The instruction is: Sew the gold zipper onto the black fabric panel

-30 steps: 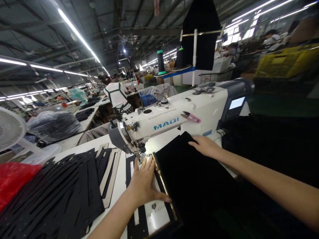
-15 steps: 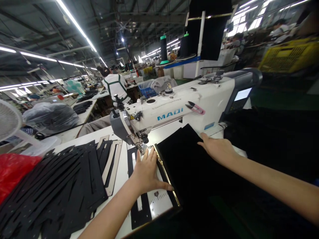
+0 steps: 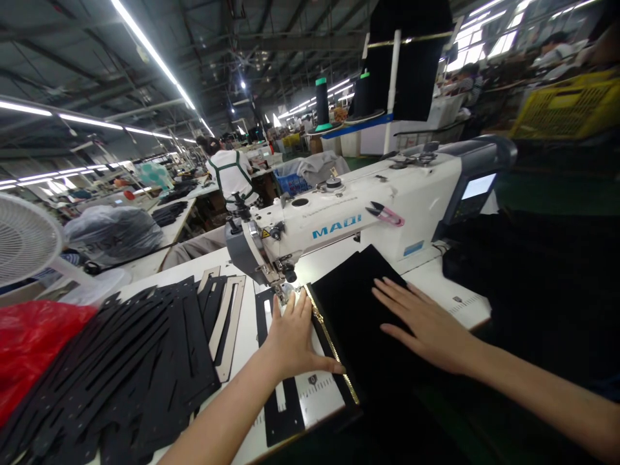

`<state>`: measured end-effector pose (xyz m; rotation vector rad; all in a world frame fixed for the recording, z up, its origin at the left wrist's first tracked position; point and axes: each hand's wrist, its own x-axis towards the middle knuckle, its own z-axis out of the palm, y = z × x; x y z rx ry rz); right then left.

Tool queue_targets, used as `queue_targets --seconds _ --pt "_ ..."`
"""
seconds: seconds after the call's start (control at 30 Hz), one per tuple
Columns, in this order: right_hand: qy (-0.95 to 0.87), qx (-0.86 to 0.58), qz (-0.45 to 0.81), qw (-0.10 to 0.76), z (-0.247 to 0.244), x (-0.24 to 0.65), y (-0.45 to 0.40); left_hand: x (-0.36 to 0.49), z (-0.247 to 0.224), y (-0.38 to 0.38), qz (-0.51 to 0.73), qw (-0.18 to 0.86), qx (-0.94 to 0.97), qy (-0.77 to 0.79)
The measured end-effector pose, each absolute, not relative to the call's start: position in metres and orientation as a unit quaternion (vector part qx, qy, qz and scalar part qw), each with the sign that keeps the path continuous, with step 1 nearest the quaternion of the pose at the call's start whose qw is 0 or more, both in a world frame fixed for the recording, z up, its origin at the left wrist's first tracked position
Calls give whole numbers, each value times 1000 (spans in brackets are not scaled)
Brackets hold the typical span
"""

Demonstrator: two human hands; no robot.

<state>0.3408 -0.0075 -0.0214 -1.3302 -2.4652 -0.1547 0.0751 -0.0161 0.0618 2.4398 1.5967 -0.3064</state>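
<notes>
My left hand [image 3: 292, 339] lies with fingers spread just in front of the needle area of a white sewing machine [image 3: 339, 216]. Its fingertips rest close to the presser foot [image 3: 281, 294], and its thumb reaches across a gold zipper [image 3: 334, 345]. Under that hand is a black slotted strip [image 3: 283, 413] lying on the machine bed. The zipper runs along the edge of a large piece of black fabric [image 3: 356, 303]. On this fabric my right hand [image 3: 419, 320] lies flat, fingers stretched out and pointing left.
A pile of black slotted strips [image 3: 140, 368] covers the table's left side, beside a red plastic bag [image 3: 39, 349] and a white fan [image 3: 29, 232]. Pink-handled thread snips [image 3: 387, 214] lie on the machine arm. Thread cones [image 3: 322, 106] stand behind. A person [image 3: 230, 171] works further back.
My right hand has come away from the fabric's far edge and now lies flat, nearer, on the fabric. My left hand keeps its place by the presser foot. The view has shifted slightly.
</notes>
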Motion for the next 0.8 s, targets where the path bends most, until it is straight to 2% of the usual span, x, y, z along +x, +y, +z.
queue_targets --seconds 0.13,0.23,0.37,0.6,0.8 --pt "-823 -532 -127 153 6 344 10 73 63 -17 -95 136 820 548" --pt "-848 -482 -103 193 27 294 24 73 64 -18 -80 153 815 553" --pt "-859 -470 -22 200 11 242 41 72 61 -19 -23 172 809 561" --pt "-856 -466 0 226 -19 244 53 78 38 -13 245 94 755 600" --pt "-860 -425 -9 282 -6 245 49 82 53 -39 246 102 775 573"
